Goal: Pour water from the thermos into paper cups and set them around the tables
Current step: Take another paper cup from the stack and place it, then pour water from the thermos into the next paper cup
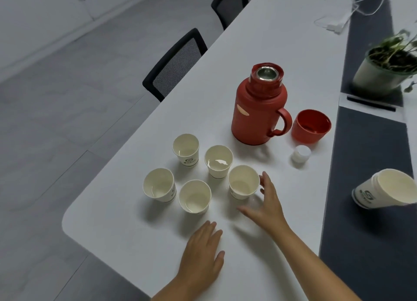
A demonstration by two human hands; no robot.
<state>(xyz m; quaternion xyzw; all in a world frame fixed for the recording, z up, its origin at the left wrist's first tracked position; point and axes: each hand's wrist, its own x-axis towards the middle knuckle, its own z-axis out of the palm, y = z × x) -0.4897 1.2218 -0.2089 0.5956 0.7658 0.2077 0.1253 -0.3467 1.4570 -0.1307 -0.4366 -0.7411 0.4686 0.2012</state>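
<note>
Five white paper cups (pixel 243 181), water in several, are clustered just beyond both hands; the right hand (pixel 266 201) is spread open beside the nearest, the left hand (pixel 203 253) laid flat, holding nothing. The uncapped red thermos with side handle (pixel 259 109) is stood farther off; the thin cups are judged crushable, best grasped lightly mid-wall.

Two bare forearms enter from the lower edge. No sleeve covers either forearm as far as shown. Left hand (pixel 201 251) and right hand (pixel 266 202): no glove, ring, watch or wristband visible. Fingernails short, unpainted.
</note>
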